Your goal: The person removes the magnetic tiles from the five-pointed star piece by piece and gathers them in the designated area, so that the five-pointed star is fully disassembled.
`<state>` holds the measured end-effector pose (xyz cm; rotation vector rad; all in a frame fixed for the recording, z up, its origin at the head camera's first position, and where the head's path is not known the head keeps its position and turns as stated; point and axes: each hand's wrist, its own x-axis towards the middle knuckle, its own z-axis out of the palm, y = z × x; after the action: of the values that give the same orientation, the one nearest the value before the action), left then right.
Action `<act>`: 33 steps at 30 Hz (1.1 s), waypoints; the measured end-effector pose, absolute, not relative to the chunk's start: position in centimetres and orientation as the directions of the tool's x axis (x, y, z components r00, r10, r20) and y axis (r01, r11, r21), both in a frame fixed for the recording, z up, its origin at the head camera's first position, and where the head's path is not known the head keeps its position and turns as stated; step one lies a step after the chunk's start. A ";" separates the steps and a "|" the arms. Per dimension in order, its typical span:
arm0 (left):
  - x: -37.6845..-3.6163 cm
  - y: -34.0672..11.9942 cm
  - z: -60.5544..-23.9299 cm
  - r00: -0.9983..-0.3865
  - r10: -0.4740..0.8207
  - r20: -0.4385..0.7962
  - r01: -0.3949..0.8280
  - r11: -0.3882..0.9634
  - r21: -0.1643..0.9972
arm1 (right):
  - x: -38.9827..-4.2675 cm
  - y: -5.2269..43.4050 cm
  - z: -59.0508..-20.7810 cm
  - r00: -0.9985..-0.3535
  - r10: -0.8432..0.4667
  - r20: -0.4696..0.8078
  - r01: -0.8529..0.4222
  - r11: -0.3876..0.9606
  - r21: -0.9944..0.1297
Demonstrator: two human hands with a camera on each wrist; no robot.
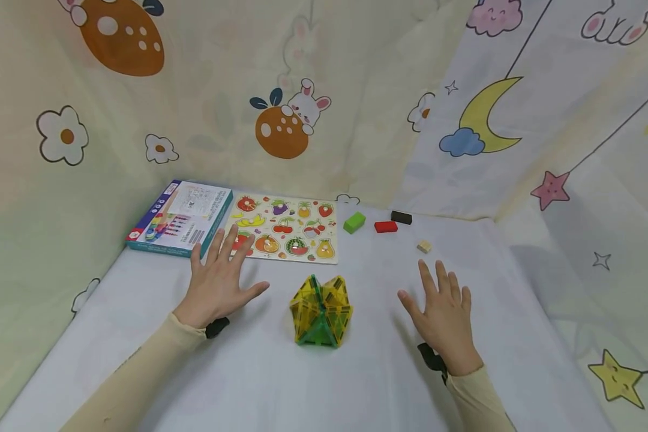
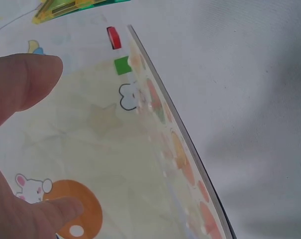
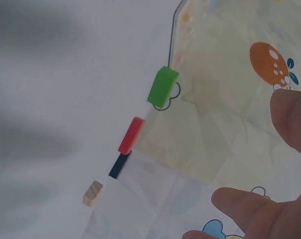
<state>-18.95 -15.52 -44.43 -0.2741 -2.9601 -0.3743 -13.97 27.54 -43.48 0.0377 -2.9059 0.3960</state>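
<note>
Both hands, left point(image 1: 218, 285) and right point(image 1: 444, 312), lay open flanking magnetic-tile structure point(image 1: 321, 311); probably light, fragile; grip base edges.

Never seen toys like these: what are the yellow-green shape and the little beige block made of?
Shape: likely plastic tiles, glossy and see-through, with light passing through the panels. Beige block: probably bare wood, pale and matt, with faint grain in the right wrist view.

A white-covered table point(image 1: 281, 384) carries everything. A box point(image 1: 180, 218) is set at the far left corner with a fruit puzzle point(image 1: 286, 228) beside it, and green point(image 1: 354, 222), red point(image 1: 386, 227), black point(image 1: 401, 217) and wooden point(image 1: 423, 246) blocks are laid along the far edge. A yellow-green tile shape point(image 1: 321, 311) is placed at the middle.
</note>
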 end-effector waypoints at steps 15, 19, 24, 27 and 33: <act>-18.1 -14.1 -44.2 -0.949 0.250 0.191 0.291 0.928 0.232 | -13.7 27.0 -43.9 -0.975 0.000 0.224 -0.068 0.952 -0.298; -17.2 -12.6 -44.3 -0.871 0.389 0.299 0.460 0.859 0.223 | -13.7 26.2 -43.7 -0.969 -0.014 0.247 -0.096 0.941 -0.324; -16.3 -10.9 -44.5 -0.716 0.556 0.421 0.676 0.703 0.222 | -13.3 24.6 -43.9 -0.955 -0.053 0.293 -0.169 0.907 -0.386; -16.0 -10.1 -44.8 -0.662 0.633 0.400 0.741 0.632 0.226 | -12.5 23.0 -44.2 -0.937 -0.084 0.338 -0.232 0.874 -0.426; -15.7 -8.8 -45.9 -0.620 0.716 0.320 0.782 0.597 0.179 | -10.0 19.4 -45.4 -0.893 -0.240 0.382 -0.413 0.773 -0.481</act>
<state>-15.67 -8.83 -45.86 -1.2427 -2.6103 -0.4483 -9.97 19.36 -45.37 0.5043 -2.6685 0.8242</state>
